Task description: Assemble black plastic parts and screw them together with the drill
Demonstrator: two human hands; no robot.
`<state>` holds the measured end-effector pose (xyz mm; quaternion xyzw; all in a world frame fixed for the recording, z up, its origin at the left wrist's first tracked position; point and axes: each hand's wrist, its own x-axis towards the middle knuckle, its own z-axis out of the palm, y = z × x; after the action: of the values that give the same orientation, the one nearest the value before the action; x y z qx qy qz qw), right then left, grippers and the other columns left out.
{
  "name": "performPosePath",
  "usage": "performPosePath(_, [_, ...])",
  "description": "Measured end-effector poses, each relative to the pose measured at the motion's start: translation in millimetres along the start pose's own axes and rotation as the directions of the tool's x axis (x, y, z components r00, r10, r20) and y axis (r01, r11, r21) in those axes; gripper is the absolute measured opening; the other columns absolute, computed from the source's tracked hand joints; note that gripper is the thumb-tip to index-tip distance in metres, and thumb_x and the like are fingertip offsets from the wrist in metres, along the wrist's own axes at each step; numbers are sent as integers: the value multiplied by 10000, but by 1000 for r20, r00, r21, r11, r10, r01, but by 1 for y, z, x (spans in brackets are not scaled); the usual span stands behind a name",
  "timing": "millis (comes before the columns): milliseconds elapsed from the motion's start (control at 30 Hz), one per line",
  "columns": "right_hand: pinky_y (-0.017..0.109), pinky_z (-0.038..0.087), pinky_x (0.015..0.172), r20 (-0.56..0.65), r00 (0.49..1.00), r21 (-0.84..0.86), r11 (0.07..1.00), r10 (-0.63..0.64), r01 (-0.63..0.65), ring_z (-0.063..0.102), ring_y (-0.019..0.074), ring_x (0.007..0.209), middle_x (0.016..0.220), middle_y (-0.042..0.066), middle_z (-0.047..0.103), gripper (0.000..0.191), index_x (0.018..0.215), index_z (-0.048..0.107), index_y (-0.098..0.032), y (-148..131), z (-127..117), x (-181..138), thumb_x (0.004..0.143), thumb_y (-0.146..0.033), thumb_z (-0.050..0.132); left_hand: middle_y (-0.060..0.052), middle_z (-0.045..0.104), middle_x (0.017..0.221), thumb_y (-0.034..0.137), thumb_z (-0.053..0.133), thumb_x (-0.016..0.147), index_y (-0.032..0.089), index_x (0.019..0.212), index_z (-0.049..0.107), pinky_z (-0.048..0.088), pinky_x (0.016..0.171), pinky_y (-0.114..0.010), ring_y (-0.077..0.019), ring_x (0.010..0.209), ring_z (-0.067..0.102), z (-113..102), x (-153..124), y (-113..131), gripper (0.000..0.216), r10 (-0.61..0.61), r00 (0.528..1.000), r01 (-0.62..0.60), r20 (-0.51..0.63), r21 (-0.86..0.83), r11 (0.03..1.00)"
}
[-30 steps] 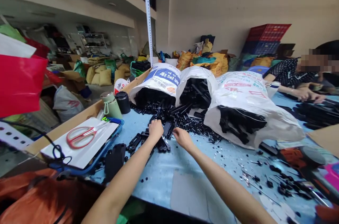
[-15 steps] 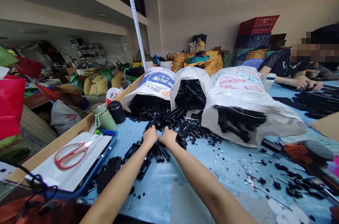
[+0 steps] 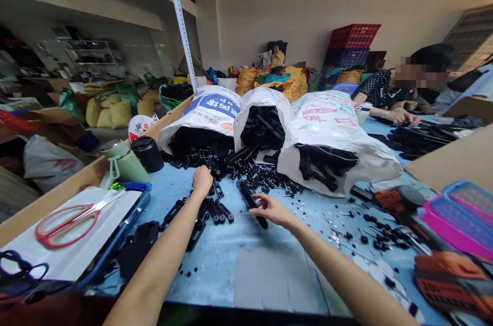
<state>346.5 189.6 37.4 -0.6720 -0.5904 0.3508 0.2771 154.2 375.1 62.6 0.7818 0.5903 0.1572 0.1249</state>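
Observation:
My left hand (image 3: 202, 180) rests knuckles-up on a heap of black plastic parts (image 3: 215, 208) on the blue table (image 3: 215, 259), its fingers curled down and hidden among them. My right hand (image 3: 269, 209) grips a long black plastic bar (image 3: 252, 204) that lies slanted just right of the heap. Behind both hands, three white sacks (image 3: 339, 136) lie on their sides and spill more black parts onto the table.
Red scissors (image 3: 65, 221) lie on a white sheet in a blue tray at left, by a green bottle (image 3: 125, 161) and a black cup (image 3: 148, 154). A power drill (image 3: 400, 203), small screws and pink trays sit at right. Another person (image 3: 393, 97) works at the far right.
My hands were side by side on the heap; now the right hand has drawn away to the right with a black bar. The view has swung to the right.

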Motion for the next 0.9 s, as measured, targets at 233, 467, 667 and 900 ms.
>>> performPosePath(233, [317,430,778,99,995,-321,947,0,32,585,215,892,1131,78,595,576,1284,447,-255,40,-23,-140,753,-424,592,-24,634,819,294,399,895,168,1044,558,456,663,-235,-149,734,596,28,-201,4,252,341,894,-216,292,-386,897])
performPosePath(467, [417,364,879,4,993,-502,859,-117,103,498,271,1020,1093,118,572,555,1318,425,-238,38,10,-167,808,-433,529,-127,562,1075,247,537,821,176,1206,508,404,844,-444,-287,1017,497,50,-257,21,393,429,891,-415,147,-119,902])
performPosePath(667, [338,494,689,-134,988,383,924,78,-21,598,178,783,1121,84,558,485,1284,446,-257,23,35,-151,869,-501,392,-78,560,1029,283,353,913,210,1247,483,464,801,-330,-170,847,563,43,-258,54,366,461,878,-283,128,-639,716])
performPosePath(900, [243,486,549,-127,991,668,742,44,52,560,106,609,825,33,601,576,1315,435,-214,14,35,-158,807,-463,546,-67,574,940,315,409,883,209,1240,510,446,817,-340,-184,856,547,18,-266,80,386,390,914,-183,113,-743,644])
